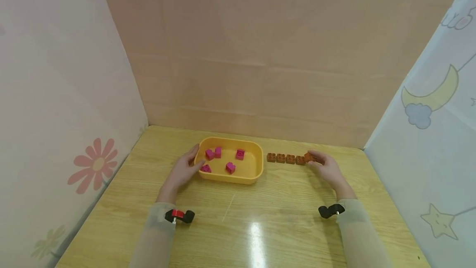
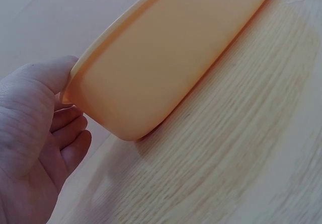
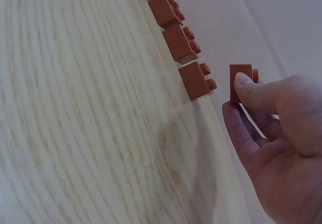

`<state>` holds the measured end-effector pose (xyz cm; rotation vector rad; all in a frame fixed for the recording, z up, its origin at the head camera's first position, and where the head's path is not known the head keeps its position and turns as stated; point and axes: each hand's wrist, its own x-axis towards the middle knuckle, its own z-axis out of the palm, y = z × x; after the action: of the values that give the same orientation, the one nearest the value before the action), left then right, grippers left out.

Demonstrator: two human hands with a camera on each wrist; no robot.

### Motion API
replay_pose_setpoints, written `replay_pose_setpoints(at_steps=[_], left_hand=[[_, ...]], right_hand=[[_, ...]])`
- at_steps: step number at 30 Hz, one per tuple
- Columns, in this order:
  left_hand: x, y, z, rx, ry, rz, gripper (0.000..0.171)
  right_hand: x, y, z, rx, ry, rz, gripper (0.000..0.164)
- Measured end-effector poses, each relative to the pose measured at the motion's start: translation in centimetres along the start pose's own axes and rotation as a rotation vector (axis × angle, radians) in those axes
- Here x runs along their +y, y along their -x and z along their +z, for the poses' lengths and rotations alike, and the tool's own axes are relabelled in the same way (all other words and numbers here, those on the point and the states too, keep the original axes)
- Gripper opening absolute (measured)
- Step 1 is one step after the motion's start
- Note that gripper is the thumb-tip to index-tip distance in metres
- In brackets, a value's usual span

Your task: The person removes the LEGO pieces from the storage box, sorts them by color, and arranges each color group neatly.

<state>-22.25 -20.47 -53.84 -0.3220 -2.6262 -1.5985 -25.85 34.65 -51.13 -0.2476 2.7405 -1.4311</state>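
My left hand [image 1: 184, 168] grips the left end of a yellow tray [image 1: 238, 180], thumb over the rim and fingers beneath it, as the left wrist view shows. Several pink toy bricks [image 1: 230, 168] lie scattered inside the tray. To its right, brown toy bricks [image 1: 280, 158] stand studs up in a row on the table. At the row's right end my right hand [image 1: 329, 171] pinches another brown brick [image 3: 240, 83] between thumb and fingers. In the right wrist view this brick is apart from the last brick [image 3: 197, 80] of the row.
The wooden table [image 1: 297, 226] ends at a tan backdrop [image 1: 256, 73] behind the tray and row. Patterned cloth walls stand left [image 1: 67, 115] and right [image 1: 427, 156]. Both wrists carry black camera mounts [image 1: 331, 211].
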Motion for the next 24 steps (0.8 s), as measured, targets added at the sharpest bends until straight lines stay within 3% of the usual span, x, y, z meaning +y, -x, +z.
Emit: replay_pose_setpoints(at_steps=[15,24], left_hand=[[0.3,0.1,0.0,0.0,-0.001,0.0,0.074],[0.3,0.1,-0.1,0.003,-0.001,-0.012,0.075]], right_hand=[[1.8,-0.7,-0.1,0.005,-0.012,0.112,0.056],[2.2,-1.1,0.2,0.001,0.013,0.094,0.055]])
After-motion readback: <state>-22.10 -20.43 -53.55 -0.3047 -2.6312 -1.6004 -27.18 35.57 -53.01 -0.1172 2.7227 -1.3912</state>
